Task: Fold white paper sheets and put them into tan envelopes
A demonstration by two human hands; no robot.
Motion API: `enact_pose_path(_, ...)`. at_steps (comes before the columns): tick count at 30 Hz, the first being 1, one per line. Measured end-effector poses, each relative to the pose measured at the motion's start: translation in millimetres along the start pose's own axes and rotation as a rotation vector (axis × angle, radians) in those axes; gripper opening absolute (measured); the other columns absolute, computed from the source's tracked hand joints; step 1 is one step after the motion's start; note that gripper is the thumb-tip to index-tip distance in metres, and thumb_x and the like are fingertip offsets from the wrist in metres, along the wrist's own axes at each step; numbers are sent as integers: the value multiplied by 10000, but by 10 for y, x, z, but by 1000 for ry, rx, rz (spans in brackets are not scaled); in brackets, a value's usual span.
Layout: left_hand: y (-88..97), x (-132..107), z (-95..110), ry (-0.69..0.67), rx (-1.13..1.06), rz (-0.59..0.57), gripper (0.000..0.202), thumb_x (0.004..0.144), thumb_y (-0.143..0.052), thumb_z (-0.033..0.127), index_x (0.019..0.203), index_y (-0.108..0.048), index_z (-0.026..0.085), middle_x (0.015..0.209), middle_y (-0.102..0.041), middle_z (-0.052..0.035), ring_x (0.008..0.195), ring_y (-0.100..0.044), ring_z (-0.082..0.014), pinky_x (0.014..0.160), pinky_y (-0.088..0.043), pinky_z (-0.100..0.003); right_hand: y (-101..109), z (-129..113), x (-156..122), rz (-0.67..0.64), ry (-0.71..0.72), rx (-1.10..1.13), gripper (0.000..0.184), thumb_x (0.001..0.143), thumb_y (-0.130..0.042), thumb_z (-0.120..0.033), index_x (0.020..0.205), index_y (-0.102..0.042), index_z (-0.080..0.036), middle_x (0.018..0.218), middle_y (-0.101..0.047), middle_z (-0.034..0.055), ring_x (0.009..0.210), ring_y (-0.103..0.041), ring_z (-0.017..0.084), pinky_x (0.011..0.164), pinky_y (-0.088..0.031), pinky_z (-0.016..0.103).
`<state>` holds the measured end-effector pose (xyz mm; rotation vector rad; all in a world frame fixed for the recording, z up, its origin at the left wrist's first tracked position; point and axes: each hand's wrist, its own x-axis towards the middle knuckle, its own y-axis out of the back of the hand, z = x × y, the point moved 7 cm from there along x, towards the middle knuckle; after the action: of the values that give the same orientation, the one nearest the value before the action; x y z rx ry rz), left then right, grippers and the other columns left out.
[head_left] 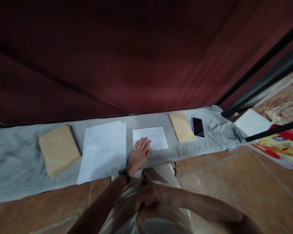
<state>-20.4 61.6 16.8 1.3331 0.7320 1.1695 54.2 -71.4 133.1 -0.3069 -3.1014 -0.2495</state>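
Note:
My left hand, with a dark band on its wrist, lies flat with its fingers stretched out on the left part of a white sheet of paper. This sheet is smaller than the ones beside it and looks folded. Low over my lap, my right hand is dim and blurred; its fingers seem bent, and I cannot make out anything in them. To the left of my left hand lies a stack of larger white paper sheets. Right of the small sheet is a tan envelope.
A grey cloth covers the narrow table. At its left is a stack of brown envelopes; at its right lies a phone. A dark red curtain hangs behind. Black bars and a red-yellow box are on the right.

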Motion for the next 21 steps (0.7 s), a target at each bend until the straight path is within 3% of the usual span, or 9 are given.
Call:
enact_pose_path(2, -24, -2, -6, 3, -2, -7, 511, 1041, -415, 349, 1532, -460, 216, 1628, -420, -58, 1542, -309, -254, 1278, -242, -474, 58, 136, -72, -82, -22, 187, 399, 996, -600, -500, 1185, -687, -160, 1084, -761, 78, 962, -728, 163, 809, -561, 224)
enact_pose_path(3, -41, 0, -11, 7, -2, -13, 512, 1041, -410, 343, 1535, -454, 214, 1629, -418, -63, 1544, -304, -256, 1277, -239, -480, 169, 229, -88, -27, -33, 201, 435, 987, -607, -521, 1229, -674, -166, 1107, -759, 78, 993, -726, 173, 834, -567, 242)
enact_pose_path(7, -116, 32, 11, 6, -12, -35, 535, 1031, -404, 302, 1552, -418, 180, 1644, -382, -108, 1550, -287, -280, 1264, -247, -512, 989, 726, -189, 695, -134, -177, 420, 1075, -413, -463, 1289, -668, -208, 1268, -713, 89, 1194, -660, 201, 1058, -512, 359)
enact_pose_path(10, -137, 66, 60, 7, -24, -44, 566, 1010, -419, 266, 1560, -393, 133, 1647, -362, -151, 1554, -270, -298, 1256, -254, -530, 1305, 1079, -253, 957, -282, -617, 482, 1080, -362, -425, 1442, -570, -183, 1501, -559, 141, 1428, -479, 263, 1210, -368, 488)
enact_pose_path(12, -130, 65, 72, 25, -33, -43, 572, 1004, -422, 257, 1558, -395, 119, 1645, -363, -160, 1560, -256, -293, 1265, -235, -528, 1352, 1299, -267, 957, -407, -869, 522, 1074, -382, -433, 1486, -522, -145, 1575, -469, 172, 1494, -382, 323, 1223, -315, 561)
enact_pose_path(15, -107, -5, 4, 95, -63, -15, 577, 1010, -421, 298, 1551, -402, 99, 1638, -371, -172, 1558, -265, -279, 1275, -226, -509, 1293, 1495, -321, 902, -486, -1102, 597, 1064, -418, -464, 1524, -459, -87, 1592, -431, 209, 1493, -378, 344, 1212, -335, 540)
enact_pose_path(21, -77, -260, -394, 371, -356, 158, 579, 974, -473, 290, 1503, -438, 57, 1624, -377, -219, 1533, -323, -313, 1246, -310, -513, 1209, 1555, -432, 922, -510, -1254, 641, 1060, -429, -466, 1556, -391, -62, 1606, -395, 234, 1484, -391, 348, 1195, -359, 526)
